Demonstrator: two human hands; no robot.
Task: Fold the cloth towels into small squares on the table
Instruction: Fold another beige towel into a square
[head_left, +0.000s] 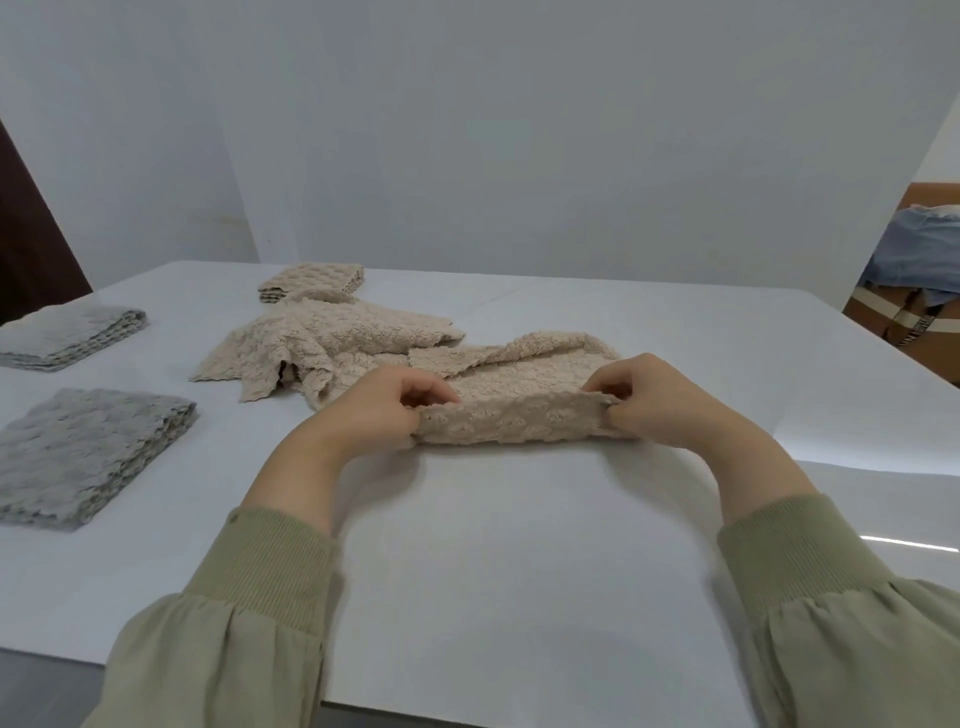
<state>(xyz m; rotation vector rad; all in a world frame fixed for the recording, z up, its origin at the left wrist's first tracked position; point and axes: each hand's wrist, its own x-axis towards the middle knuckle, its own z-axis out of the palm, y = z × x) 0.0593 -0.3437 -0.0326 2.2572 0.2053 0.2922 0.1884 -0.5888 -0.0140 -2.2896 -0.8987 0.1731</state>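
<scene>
- A person stands at a white table (519, 545). Both arms, in green sleeves (249, 597), reach out over it.
- The left hand (379, 410) pinches the left end of a beige towel (514, 423). Its fingers (431, 389) are curled and clamped on the cloth.
- The right hand (662, 405) pinches the right end the same way. Its fingers (605, 387) are curled tight on the towel.
- The towel is pulled into a long strip between the two hands, near the middle of the table. Its far part lies on the table behind the hands.
- Just behind it lies a loose towel (332, 338). It is beige too, and crumpled.
- Farther back sits a beige stack (311, 280), folded neat, right beside the loose towel.
- On the left is a near grey stack (88, 452) and a far grey stack (67, 335), a little apart.
- Off the table on the right is a brown box (883, 327) with blue cloth (914, 249) on top.
</scene>
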